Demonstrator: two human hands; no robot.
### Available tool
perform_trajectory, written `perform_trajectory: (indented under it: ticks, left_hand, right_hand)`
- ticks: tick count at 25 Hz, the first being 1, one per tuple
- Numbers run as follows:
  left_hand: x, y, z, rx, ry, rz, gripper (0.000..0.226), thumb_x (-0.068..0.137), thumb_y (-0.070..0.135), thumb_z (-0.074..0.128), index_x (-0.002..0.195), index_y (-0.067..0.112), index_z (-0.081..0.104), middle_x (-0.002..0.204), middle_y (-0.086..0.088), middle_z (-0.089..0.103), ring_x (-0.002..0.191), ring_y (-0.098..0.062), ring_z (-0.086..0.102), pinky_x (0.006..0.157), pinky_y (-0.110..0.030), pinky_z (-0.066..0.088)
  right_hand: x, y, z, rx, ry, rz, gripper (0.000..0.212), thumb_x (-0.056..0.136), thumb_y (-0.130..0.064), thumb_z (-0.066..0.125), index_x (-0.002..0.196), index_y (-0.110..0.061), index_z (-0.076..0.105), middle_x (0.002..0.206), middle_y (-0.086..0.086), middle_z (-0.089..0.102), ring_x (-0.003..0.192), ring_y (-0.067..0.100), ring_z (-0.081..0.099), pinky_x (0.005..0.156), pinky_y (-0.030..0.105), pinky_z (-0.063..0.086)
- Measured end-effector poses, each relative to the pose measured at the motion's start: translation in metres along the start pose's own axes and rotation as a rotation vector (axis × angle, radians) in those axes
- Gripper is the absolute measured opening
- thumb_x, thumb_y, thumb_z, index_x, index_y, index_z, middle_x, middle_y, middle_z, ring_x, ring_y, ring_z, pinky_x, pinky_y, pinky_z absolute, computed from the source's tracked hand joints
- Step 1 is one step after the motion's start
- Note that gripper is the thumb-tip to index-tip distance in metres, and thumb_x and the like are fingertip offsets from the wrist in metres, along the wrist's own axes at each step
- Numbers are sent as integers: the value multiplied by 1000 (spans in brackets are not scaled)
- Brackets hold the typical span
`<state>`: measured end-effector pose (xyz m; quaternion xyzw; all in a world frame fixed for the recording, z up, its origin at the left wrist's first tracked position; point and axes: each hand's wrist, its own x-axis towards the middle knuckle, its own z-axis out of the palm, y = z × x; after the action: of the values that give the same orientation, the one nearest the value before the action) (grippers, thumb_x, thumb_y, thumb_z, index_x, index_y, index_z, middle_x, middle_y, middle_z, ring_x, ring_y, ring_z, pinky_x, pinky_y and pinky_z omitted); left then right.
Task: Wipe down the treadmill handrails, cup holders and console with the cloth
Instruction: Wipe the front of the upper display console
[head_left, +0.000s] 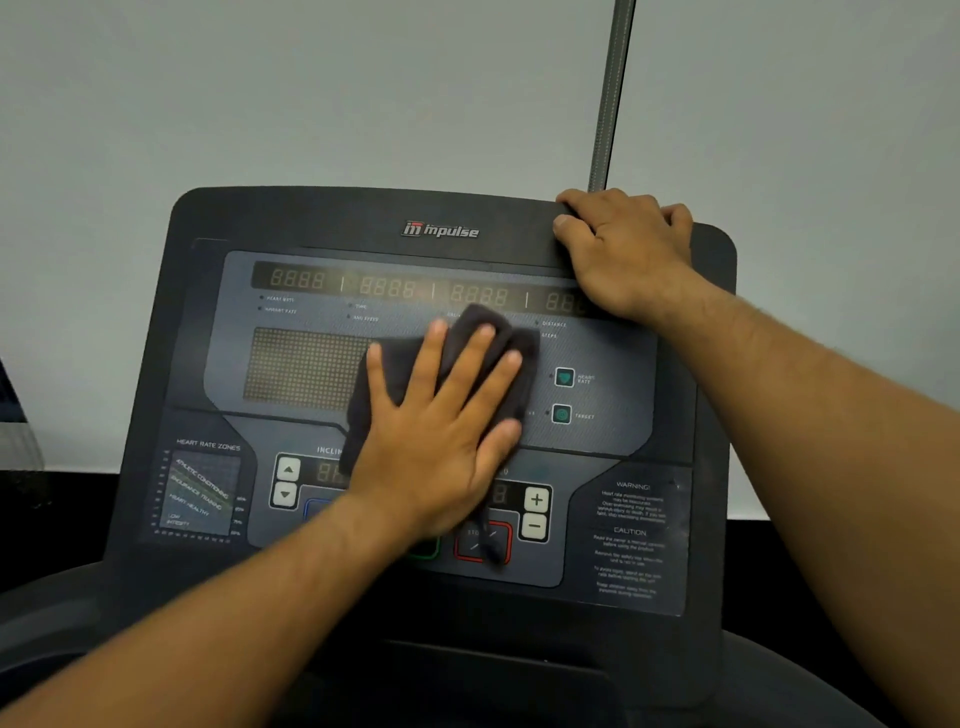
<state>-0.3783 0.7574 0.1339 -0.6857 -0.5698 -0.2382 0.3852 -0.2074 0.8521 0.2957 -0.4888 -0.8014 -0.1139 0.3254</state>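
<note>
I hold the left hand (441, 431) flat, fingers spread wide, pressing the dark cloth (467, 327) against the centre of the console (311, 223); the spread palm loads the cloth evenly across the panel. The cloth covers the right end of the dot-matrix display (306, 369), and its tail hangs toward the stop button (470, 545) at 6 o'clock. The right hand (623, 249) curls its fingers over the console's top edge at 1 o'clock, probably to brace the panel against wiping pressure. Judgement: the console stage is in hand

A ribbed grey pole (610, 104) against pale wall (311, 93).
</note>
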Motion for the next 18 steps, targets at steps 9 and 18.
perform_trajectory:
  ticks: [9,18]
  left_hand:
    - [120,-4,-12,-85,-47,-223,61,99,55,17,155,31,10,164,4,0,150,-28,-8,111,-70,-7]
    - [12,51,-4,-37,5,110,57,98,51,31,150,27,34,160,0,26,149,-32,13,109,-73,7]
  right_hand:
    - [-4,7,-32,361,-164,92,47,97,-46,29,123,-27,63,140,-1,54,128,22,45,112,41,24]
    - [-1,17,-34,494,-195,178,86,57,-75,31,127,-36,61,136,-9,56,124,17,49,110,42,32]
